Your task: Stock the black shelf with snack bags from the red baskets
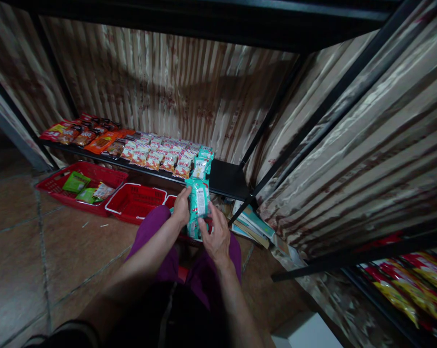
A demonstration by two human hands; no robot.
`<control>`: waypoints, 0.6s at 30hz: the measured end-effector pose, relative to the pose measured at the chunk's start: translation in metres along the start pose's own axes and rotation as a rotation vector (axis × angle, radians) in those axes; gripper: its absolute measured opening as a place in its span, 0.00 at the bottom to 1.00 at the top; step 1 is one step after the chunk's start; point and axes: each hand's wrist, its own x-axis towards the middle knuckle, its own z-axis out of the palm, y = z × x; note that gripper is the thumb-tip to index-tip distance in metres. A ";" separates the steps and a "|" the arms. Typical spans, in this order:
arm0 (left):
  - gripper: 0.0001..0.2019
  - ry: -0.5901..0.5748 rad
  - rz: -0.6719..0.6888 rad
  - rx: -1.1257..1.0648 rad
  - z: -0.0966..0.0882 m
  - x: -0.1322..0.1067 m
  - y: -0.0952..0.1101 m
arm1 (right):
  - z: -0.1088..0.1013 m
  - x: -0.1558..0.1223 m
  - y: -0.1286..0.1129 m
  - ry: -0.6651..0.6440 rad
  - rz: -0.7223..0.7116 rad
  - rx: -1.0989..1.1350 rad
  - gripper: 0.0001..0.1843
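Observation:
A teal snack packet [198,197] with a white label panel is held between my two hands, just in front of the shelf edge. My left hand [182,207] grips its left side, and my right hand [217,236] has its fingers along the right side, thumb in front. More teal packets [193,229] lie below, in a red basket mostly hidden by my hands and legs. On the shelf, a row of teal packets [201,166] lies beyond the held one, beside rows of white-and-orange snack packets [153,158].
Bare black shelf [227,180] extends right of the teal row. Red and orange bags [104,141] fill its left end. Below stand a red basket [81,203] with green packets and another red basket [136,200]. Flat papers [252,224] lie beside the shelf leg; yellow-red bags [402,285] sit right.

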 end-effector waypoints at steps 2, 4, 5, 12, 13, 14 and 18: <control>0.18 -0.030 -0.061 -0.030 -0.002 -0.001 -0.001 | -0.001 0.003 0.003 0.061 0.101 0.057 0.26; 0.17 -0.071 -0.123 -0.053 -0.002 -0.003 -0.002 | 0.000 0.006 0.009 0.133 0.220 0.116 0.24; 0.16 -0.087 -0.145 -0.062 -0.001 -0.004 -0.002 | 0.001 0.007 0.013 0.159 0.280 0.153 0.25; 0.14 -0.161 -0.178 -0.026 -0.001 -0.009 -0.006 | 0.006 0.006 0.034 0.121 0.603 0.596 0.29; 0.14 -0.169 -0.181 -0.018 -0.001 -0.010 -0.007 | 0.006 0.005 0.034 0.110 0.606 0.633 0.29; 0.15 -0.173 -0.182 -0.012 -0.001 -0.010 -0.007 | 0.006 0.005 0.034 0.096 0.607 0.664 0.29; 0.15 -0.192 -0.178 -0.006 0.000 -0.014 -0.007 | 0.006 0.006 0.030 0.066 0.636 0.758 0.29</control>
